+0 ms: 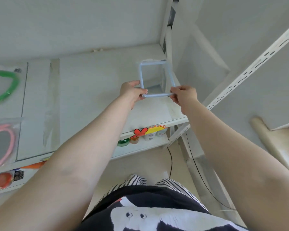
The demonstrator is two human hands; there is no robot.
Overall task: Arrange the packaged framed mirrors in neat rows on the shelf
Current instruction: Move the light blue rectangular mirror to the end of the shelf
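While gripping its near corners, the left hand [132, 92] and right hand [183, 95] are holding the blue-framed mirror [155, 79] over the shelf [98, 77].

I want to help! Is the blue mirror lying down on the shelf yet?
No. Both hands hold the blue mirror by its near corners.

Below the top shelf board, a lower shelf [140, 147] carries a green jar [123, 142], an amber jar [134, 140] and 2 white bottles [150, 136]. A red and yellow sticker [148, 130] marks the edge above. A black cable [171, 160] trails across the tiled floor [157, 167].
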